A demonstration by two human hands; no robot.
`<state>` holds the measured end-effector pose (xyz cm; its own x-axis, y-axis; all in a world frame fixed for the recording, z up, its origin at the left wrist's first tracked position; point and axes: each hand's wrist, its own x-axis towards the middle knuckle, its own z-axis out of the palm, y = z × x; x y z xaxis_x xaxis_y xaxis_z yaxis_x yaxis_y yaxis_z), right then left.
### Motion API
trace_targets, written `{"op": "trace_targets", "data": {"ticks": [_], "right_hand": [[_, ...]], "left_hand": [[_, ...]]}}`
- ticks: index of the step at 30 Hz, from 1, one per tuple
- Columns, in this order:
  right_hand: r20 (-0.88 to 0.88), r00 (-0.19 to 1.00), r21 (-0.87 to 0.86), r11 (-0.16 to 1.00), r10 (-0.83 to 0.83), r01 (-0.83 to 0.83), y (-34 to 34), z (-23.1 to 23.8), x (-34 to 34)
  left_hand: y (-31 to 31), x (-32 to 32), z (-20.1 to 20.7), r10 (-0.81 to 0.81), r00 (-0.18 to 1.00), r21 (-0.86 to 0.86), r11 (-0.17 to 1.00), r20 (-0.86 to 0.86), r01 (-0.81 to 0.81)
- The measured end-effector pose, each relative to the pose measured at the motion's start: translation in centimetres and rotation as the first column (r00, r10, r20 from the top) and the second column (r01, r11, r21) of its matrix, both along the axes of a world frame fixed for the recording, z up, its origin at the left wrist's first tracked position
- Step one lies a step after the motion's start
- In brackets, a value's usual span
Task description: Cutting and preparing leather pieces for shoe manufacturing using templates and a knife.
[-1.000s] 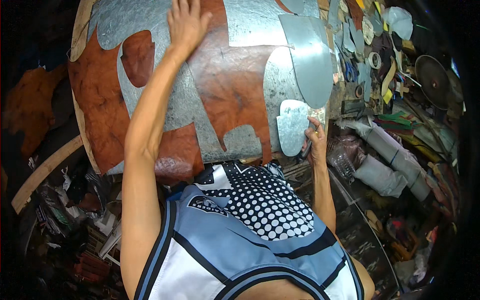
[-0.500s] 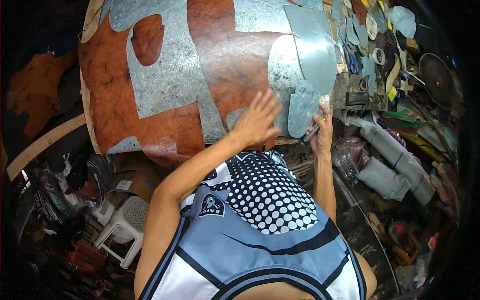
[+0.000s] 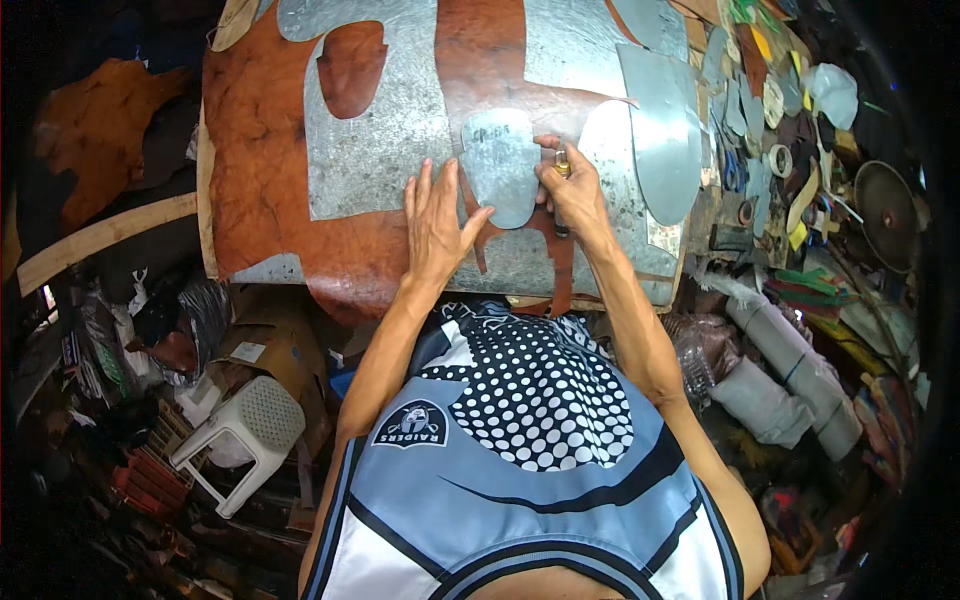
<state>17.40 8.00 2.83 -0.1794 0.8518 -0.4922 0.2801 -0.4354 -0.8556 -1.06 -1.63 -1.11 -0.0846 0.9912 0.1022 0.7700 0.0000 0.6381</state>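
A grey, round-ended flat pattern piece lies on the brown leather hide near the middle of the table. My left hand rests open on the hide with fingers stretched out, its thumb at the pattern's lower left edge. On the other side, my right hand is closed round a slim dark-handled tool with a brass-coloured collar. That hand is next to the pattern's right edge, and the tool's working tip cannot be made out. Cut-out gaps in the hide show the grey metal table top.
A separate brown leather piece lies on the metal at the upper left. A larger grey sheet pattern lies right of my right hand. Scraps and a tape roll crowd the right side. A white plastic stool stands lower left.
The grey pattern has moved left from the table's right side onto the hide. My right hand followed leftward with the tool, and my left hand has come down onto the leather.
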Motion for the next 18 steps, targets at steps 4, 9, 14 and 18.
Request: {"op": "trace_targets", "data": {"ticks": [4,9,14,18], "right_hand": [[0.119,0.991,0.018,0.998,0.057,-0.059,-0.1,-1.1,-0.2],[0.138,0.990,0.198,0.980,-0.022,-0.006,-1.3,-1.5,0.3],[0.362,0.900,0.083,0.953,0.244,-0.292,-3.4,-0.3,2.0],[0.366,0.889,0.242,0.895,0.273,-0.375,-3.9,0.0,1.7]], "left_hand": [[-0.3,-0.1,-0.7,-0.014,1.000,0.010,1.000,-0.011,0.014],[-0.4,0.0,-1.2,-0.032,0.998,0.021,0.999,-0.046,0.033],[-0.2,-0.2,-1.0,-0.018,0.997,-0.010,1.000,-0.073,0.017],[0.2,-0.2,-0.8,-0.054,0.995,-0.063,0.997,-0.084,0.049]]}}
